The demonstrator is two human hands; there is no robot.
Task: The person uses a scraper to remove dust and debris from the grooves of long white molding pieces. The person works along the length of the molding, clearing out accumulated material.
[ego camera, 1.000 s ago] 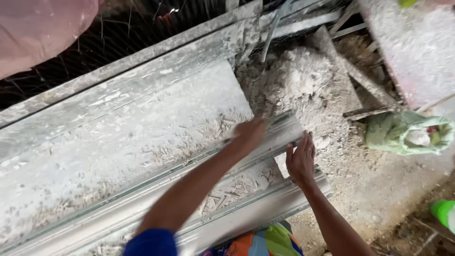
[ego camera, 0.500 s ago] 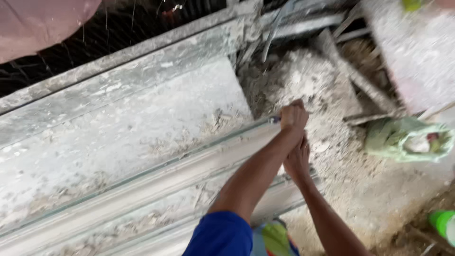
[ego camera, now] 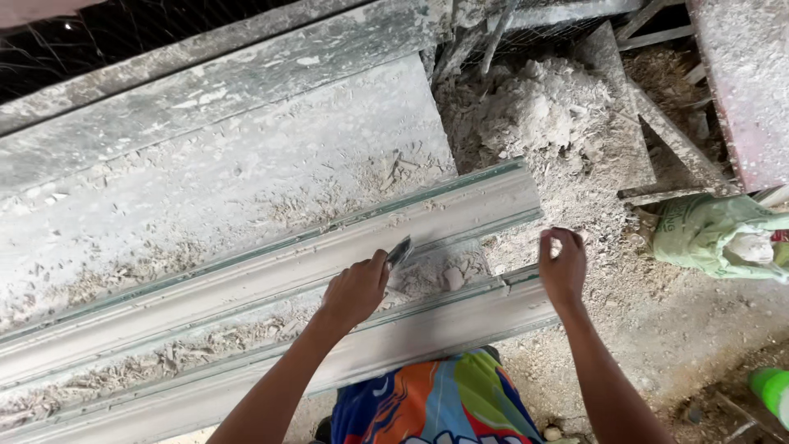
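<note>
Two long white plaster mouldings lie side by side on a dusty bench: the far moulding (ego camera: 345, 238) and the near moulding (ego camera: 427, 325). My left hand (ego camera: 355, 289) grips a small metal scraper (ego camera: 399, 251), whose blade touches the far moulding's lower edge. My right hand (ego camera: 562, 265) hovers past the mouldings' right ends, with fingers pinched on a small white plaster bit. Plaster crumbs fill the gap between the mouldings.
A wide dusty slab (ego camera: 205, 181) lies behind the mouldings. A heap of plaster rubble (ego camera: 542, 107) sits beyond their right ends. A green sack (ego camera: 723, 234) lies at the right, and a green bottle (ego camera: 771, 390) at the lower right. Wire mesh runs along the top.
My left hand drew back leftward from the moulding's right end to its middle part, the scraper now on the edge. My right hand lifted off the moulding, fingers pinched.
</note>
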